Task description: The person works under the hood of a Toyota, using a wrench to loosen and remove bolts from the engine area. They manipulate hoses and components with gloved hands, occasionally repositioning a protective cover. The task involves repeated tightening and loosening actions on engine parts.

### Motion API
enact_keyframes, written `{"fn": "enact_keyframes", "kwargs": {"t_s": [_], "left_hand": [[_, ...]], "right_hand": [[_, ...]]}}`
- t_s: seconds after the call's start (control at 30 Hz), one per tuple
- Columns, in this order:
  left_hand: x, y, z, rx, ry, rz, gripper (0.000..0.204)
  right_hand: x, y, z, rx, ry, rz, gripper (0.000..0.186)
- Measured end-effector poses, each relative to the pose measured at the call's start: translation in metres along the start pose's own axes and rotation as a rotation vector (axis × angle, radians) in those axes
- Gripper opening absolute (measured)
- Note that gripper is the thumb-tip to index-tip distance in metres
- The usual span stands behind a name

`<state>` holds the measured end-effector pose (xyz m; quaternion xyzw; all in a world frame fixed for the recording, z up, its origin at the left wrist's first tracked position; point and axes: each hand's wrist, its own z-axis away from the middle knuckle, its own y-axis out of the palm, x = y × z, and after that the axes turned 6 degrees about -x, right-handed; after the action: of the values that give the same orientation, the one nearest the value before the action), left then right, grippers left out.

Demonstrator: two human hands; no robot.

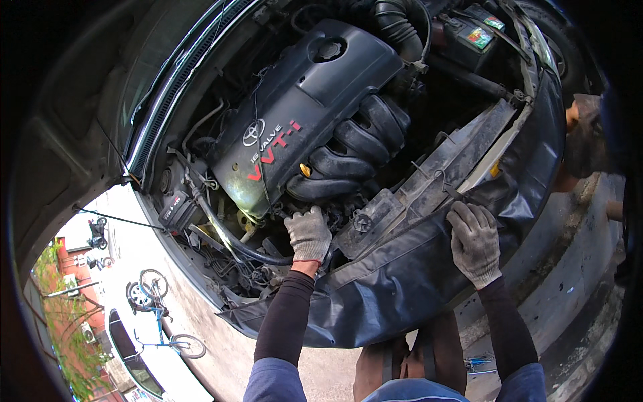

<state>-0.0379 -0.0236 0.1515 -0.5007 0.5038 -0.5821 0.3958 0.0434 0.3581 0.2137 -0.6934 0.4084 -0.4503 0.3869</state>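
My left hand [308, 234], in a grey knit work glove, reaches into the near-left part of the engine bay, below the black engine cover [295, 94]. Its fingers are curled closed, and what they grip, if anything, is hidden. A thick black hose [262, 257] runs up to that wrist. Curved black intake pipes [348, 154] rise just beyond it. My right hand [474, 242], gloved alike, rests on the black protective cover [375, 301] draped over the car's front edge. Its fingers are bent slightly and lie side by side on the cover, with nothing seen in them.
A battery [472, 37] sits at the far right of the bay, and a cap [362, 222] lies between my hands. The raised hood [67, 134] hangs at the left. Another person [586, 137] is at the right edge. A blue bicycle [161, 321] stands outside, lower left.
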Motion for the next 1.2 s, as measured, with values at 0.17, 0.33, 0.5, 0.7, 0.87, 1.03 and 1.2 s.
{"fn": "enact_keyframes", "kwargs": {"t_s": [0.17, 0.33, 0.5, 0.7, 0.87, 1.03, 1.2], "left_hand": [[0.002, 0.001, -0.007, 0.030, -0.011, 0.056, 0.013], [0.003, 0.002, -0.009, 0.021, 0.019, 0.085, 0.015], [0.000, 0.006, -0.007, -0.027, 0.015, 0.049, 0.018], [0.000, -0.003, -0.004, -0.006, -0.106, 0.071, 0.023], [0.009, -0.019, -0.003, 0.067, -0.106, 0.096, 0.032], [0.020, -0.017, -0.002, 0.145, -0.077, 0.133, 0.032], [0.026, 0.007, 0.006, 0.095, -0.017, 0.195, 0.028]], "right_hand": [[0.000, 0.002, -0.001, 0.000, -0.004, -0.002, 0.037], [-0.001, 0.001, -0.001, -0.001, 0.000, -0.007, 0.039], [-0.002, 0.005, 0.002, 0.012, 0.009, 0.007, 0.039], [0.006, -0.006, -0.013, -0.064, -0.039, -0.031, 0.037], [0.077, -0.008, -0.045, -0.179, 0.121, -0.444, 0.033], [0.204, 0.072, -0.063, 0.392, 1.004, -1.584, 0.048], [0.226, 0.164, -0.083, 0.194, 1.037, -1.360, 0.032]]}}
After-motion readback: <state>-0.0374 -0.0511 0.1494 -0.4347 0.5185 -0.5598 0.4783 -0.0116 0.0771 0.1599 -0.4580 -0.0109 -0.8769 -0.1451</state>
